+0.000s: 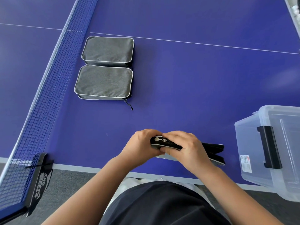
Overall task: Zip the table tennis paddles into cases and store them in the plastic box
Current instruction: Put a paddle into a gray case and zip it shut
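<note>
Black case (168, 144) gripped by both hands (141, 143) (186, 145) near table edge (78, 168).

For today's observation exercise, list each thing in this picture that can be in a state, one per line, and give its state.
Held case: on edge at the table's near side, partly zipped; its right end gapes open.
Left hand: grips the case's left end.
Right hand: curled over the case by the zip.
Far grey case: flat, looks closed.
Near grey case: flat, looks closed.
Plastic box: upright; open or lidded, cannot tell.
</note>
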`<state>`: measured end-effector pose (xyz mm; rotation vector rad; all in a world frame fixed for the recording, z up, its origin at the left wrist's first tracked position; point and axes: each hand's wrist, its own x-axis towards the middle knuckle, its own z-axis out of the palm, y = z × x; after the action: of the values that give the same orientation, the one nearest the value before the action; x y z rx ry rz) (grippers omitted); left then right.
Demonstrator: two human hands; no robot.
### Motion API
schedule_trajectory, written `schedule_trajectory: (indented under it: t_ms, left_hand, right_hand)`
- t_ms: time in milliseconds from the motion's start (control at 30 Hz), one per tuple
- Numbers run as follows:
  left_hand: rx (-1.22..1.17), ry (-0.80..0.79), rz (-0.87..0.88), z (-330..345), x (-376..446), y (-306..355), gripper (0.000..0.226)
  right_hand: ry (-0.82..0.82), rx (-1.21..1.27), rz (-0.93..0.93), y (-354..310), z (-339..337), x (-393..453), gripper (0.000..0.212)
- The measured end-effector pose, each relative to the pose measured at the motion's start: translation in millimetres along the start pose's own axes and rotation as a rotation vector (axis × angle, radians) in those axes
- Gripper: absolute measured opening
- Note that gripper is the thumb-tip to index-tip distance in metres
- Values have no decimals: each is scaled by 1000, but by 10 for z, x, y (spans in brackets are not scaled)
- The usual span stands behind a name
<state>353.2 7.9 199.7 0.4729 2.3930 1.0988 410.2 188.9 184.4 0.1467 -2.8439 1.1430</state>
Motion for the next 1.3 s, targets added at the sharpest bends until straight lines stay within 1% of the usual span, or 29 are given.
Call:
schedule_trajectory:
  t_ms: [133,300,467,700,800,867,933,1067,1133,1233,1300]
  left_hand:
    - [-7,22,25,4,-2,-37,28]
    - [-21,21,39,1,-16,-82,27]
    - [-17,5,46,21,-41,-104,25]
    - [-20,4,57,23,-74,-116,18]
    - [-24,9,61,36,-94,-106,27]
    - [-33,8,46,45,-111,-102,29]
    - [-62,-8,12,48,-124,-90,20]
    - [-13,-5,-43,21,-126,-130,29]
    - [4,6,-63,-19,-138,-174,30]
    - [27,19,-116,-90,-182,-300,31]
    - [69,15,-168,-143,-215,-397,32]
  right_hand:
    - [137,-24,-111,-68,108,7,33]
    - [193,4,-160,-73,186,-30,25]
    - [188,54,-162,-81,215,-49,21]
    - [75,112,-186,-68,160,2,13]
    - [86,128,-181,-125,135,12,12]
    - [122,124,-140,-183,156,-3,13]
    - [215,135,-59,-222,181,-37,15]
    - [398,129,90,-174,120,-133,19]
    - [438,126,163,-82,48,-209,19]
    - [504,131,333,115,-79,-363,14]
    - [513,189,441,191,-149,-441,14]
